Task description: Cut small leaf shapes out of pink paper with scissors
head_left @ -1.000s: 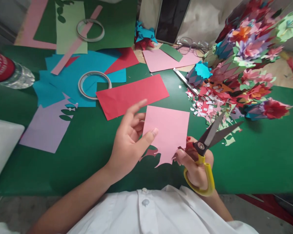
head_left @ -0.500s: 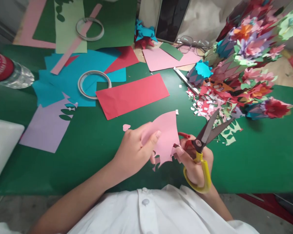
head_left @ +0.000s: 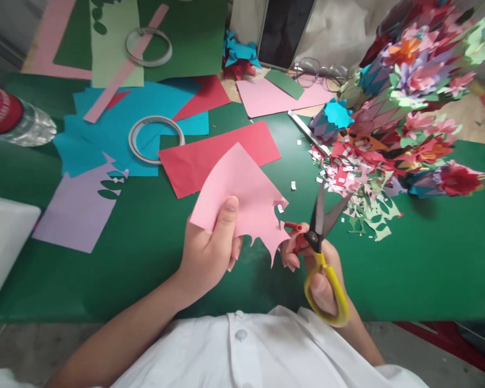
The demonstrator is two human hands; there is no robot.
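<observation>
Pinched under the thumb of my left hand (head_left: 210,253) is a sheet of pink paper (head_left: 242,188). Its right and lower edges are jagged, with curved pieces cut out. My right hand (head_left: 323,280) has its thumb through the yellow loop of a pair of scissors (head_left: 319,231), whose red loop lies by the fingers. The dark blades stand apart and point up, away from me, to the right of the paper and not touching it. Beyond the pink sheet, partly covered by it, lies a red paper rectangle (head_left: 178,167).
Blue paper sheets (head_left: 101,129), a tape roll (head_left: 135,134) and cut lilac paper (head_left: 73,215) lie left. Paper scraps (head_left: 343,172), a cutter knife (head_left: 307,132) and paper flowers (head_left: 412,81) are at right. A bottle (head_left: 20,118) and a phone (head_left: 285,32) are farther out.
My left hand has turned the pink paper and shifted slightly left, so its cut edge faces right. The scissors have moved a little left, and my right fingers have come off the paper.
</observation>
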